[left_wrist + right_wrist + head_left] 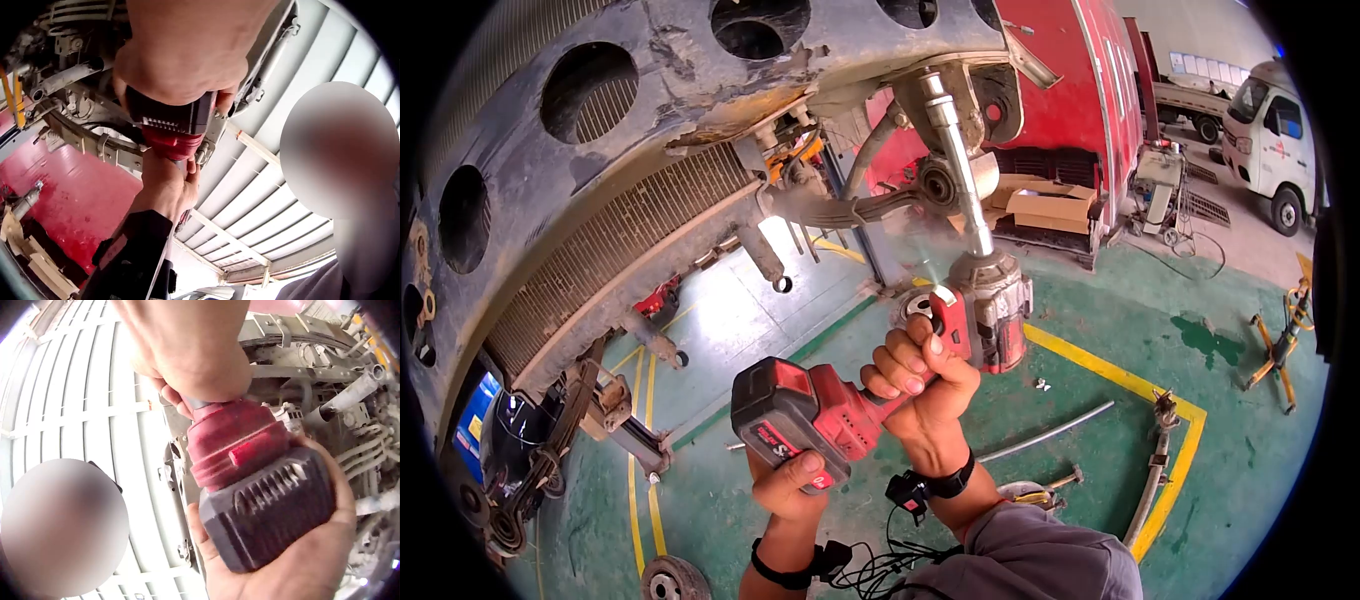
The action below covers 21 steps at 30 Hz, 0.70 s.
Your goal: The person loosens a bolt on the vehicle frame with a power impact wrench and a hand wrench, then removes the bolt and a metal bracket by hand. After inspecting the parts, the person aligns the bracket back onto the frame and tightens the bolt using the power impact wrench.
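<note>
A red and black cordless impact wrench (840, 415) points upward, its long silver extension (962, 165) reaching a bracket under the vehicle frame; the upper end meets the bracket's bolt area, details too small to tell. My right hand (925, 385) grips the handle below the tool's head, fingers curled round it. Lower down, my left hand (792, 488) holds the battery pack (775, 420), thumb on one side. The right wrist view shows the left palm (294, 565) cupped under the black battery (272, 506). In the left wrist view both hands hold the tool (172, 140).
The perforated vehicle frame (660, 80) spans the upper left, with a leaf spring (870, 208) beneath. On the green floor lie a metal rod (1050, 432), a jointed bar (1150, 480) and a wheel (673, 580). A yellow stand (1282, 345) and white truck (1275, 140) are right.
</note>
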Each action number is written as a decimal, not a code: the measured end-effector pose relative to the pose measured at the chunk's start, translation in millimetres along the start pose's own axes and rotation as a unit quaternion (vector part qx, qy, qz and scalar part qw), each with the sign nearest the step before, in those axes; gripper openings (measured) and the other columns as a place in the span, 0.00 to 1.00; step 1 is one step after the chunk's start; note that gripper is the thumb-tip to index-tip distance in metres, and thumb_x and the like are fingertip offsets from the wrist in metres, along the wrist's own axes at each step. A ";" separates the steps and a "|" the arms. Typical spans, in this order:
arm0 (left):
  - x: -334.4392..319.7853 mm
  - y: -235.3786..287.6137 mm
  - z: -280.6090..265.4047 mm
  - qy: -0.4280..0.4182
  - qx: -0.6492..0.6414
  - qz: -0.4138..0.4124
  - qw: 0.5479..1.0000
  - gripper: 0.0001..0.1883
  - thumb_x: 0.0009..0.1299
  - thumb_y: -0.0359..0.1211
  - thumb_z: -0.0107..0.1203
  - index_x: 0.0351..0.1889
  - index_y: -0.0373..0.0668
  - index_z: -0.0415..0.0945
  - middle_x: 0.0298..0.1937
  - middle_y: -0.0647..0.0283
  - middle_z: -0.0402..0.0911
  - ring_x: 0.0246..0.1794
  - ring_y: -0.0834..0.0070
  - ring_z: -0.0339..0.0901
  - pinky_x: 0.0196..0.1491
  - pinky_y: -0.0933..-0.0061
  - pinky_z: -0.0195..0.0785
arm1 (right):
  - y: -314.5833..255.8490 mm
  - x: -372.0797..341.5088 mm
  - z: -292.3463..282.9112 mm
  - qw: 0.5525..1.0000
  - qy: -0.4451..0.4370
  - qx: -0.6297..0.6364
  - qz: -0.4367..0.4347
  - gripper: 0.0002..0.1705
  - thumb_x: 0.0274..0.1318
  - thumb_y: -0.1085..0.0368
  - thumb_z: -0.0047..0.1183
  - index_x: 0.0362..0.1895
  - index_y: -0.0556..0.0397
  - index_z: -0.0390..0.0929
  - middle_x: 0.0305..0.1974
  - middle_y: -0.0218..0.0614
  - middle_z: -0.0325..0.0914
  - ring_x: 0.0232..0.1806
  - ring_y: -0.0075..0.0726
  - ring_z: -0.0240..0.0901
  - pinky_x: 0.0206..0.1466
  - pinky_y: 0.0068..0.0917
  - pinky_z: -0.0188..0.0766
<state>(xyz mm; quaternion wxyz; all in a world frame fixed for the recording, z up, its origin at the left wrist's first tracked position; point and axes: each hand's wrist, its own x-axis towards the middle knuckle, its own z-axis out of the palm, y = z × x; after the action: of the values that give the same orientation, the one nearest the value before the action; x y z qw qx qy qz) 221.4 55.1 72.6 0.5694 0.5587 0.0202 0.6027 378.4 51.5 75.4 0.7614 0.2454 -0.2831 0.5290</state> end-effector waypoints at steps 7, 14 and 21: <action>1.4 2.9 9.0 0.018 -0.006 -0.015 1.000 0.36 0.48 0.33 0.58 0.58 0.33 0.63 0.51 0.56 0.73 0.51 0.64 0.72 0.56 0.63 0.64 | 0.0 -0.3 1.0 1.000 0.008 -0.015 -0.004 0.11 0.57 0.61 0.52 0.27 0.45 0.63 0.21 0.22 0.56 0.18 0.19 0.53 0.27 0.24 0.54; -0.8 -3.5 3.7 0.057 -0.015 -0.016 0.998 0.33 0.49 0.33 0.58 0.56 0.33 0.64 0.47 0.58 0.74 0.48 0.66 0.73 0.52 0.65 0.66 | -1.9 -1.2 3.9 0.999 0.020 -0.035 -0.009 0.11 0.56 0.61 0.52 0.27 0.46 0.63 0.20 0.23 0.56 0.18 0.20 0.54 0.27 0.25 0.55; -2.8 4.1 9.5 0.030 -0.040 -0.012 0.999 0.34 0.48 0.31 0.59 0.56 0.34 0.64 0.48 0.58 0.73 0.48 0.67 0.73 0.52 0.66 0.66 | 0.0 -3.6 6.0 0.999 0.027 -0.017 -0.001 0.11 0.56 0.62 0.51 0.26 0.46 0.62 0.20 0.22 0.56 0.18 0.20 0.54 0.27 0.25 0.55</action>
<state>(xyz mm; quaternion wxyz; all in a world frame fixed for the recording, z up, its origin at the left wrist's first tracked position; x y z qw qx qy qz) 224.6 45.9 77.1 0.5976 0.5169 0.0197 0.6126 376.4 45.1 77.3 0.7733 0.2183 -0.2715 0.5298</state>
